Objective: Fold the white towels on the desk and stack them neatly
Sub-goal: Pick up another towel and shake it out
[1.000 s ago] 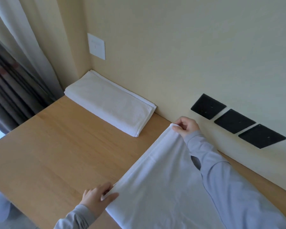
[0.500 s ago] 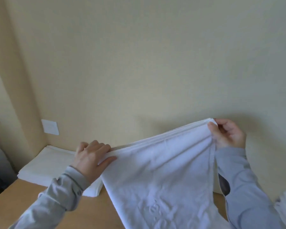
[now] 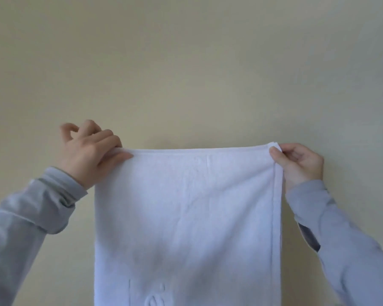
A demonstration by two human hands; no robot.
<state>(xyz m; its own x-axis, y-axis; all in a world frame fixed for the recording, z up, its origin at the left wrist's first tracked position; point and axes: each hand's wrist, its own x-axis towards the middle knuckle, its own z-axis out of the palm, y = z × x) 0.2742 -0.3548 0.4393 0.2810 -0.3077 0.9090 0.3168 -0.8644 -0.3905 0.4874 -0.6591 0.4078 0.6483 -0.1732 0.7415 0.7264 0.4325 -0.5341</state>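
Observation:
A white towel [image 3: 186, 217] hangs flat in front of the wall, held up by its top edge. My left hand [image 3: 91, 155] pinches the top left corner between thumb and forefinger, the other fingers spread. My right hand [image 3: 296, 164] grips the top right corner, where the towel's edges are doubled. The towel drops straight down past the bottom of the view, with an embossed mark near its lower middle. The desk and the folded towel from before are out of sight.
A plain cream wall [image 3: 186, 62] fills the view behind the towel. My grey sleeves [image 3: 27, 228] reach in from both lower corners.
Both hands lifted the towel off the desk and spread it level at head height. My view tilted up, so the desk, folded towel and wall sockets dropped out of sight.

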